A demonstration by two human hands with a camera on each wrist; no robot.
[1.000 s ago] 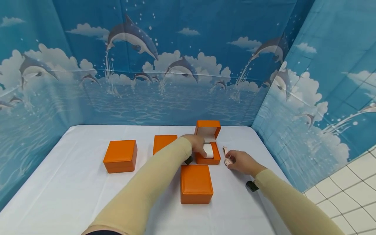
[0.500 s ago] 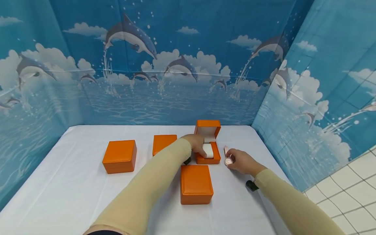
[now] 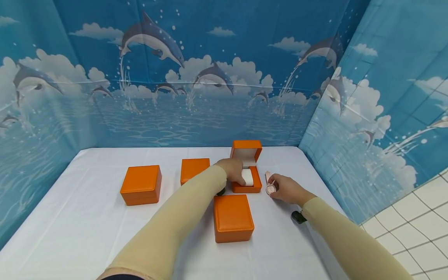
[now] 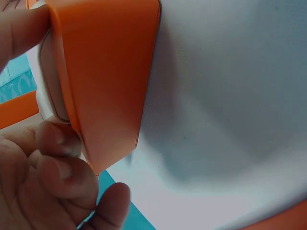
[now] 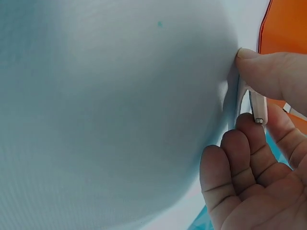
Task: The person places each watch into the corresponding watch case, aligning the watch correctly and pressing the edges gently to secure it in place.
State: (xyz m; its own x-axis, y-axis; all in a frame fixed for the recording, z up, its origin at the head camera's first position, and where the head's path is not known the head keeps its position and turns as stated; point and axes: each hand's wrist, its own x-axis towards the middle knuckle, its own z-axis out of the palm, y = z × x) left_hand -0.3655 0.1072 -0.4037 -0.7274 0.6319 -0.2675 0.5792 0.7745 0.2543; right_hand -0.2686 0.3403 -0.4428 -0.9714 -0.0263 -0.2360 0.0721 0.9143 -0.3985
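Note:
An orange watch box [image 3: 257, 181] stands at the back of the table with its lid [image 3: 247, 144] raised. Inside it sits a white cushion [image 3: 248, 177]. My left hand [image 3: 232, 170] reaches in from the left and grips the cushion; in the left wrist view the thumb is at one end of the cushion [image 4: 53, 81] and curled fingers [image 4: 60, 139] at the other. Right of the box, a rose-gold wristwatch [image 3: 271, 189] lies on the table, its strap pointing away. My right hand [image 3: 288, 189] pinches the watch's edge; the watch [image 5: 258, 106] is partly hidden by fingers in the right wrist view.
Three closed orange boxes stand on the white-covered table [image 3: 87, 233]: a left one [image 3: 140, 184], a back one [image 3: 194, 169] partly behind my left arm, and a front one [image 3: 233, 217]. A dolphin-print curtain [image 3: 196, 116] hangs behind and along the sides.
Both hands stay in place, at the cushion and at the watch. The head view has shifted slightly, so everything sits a little higher and further left in it.

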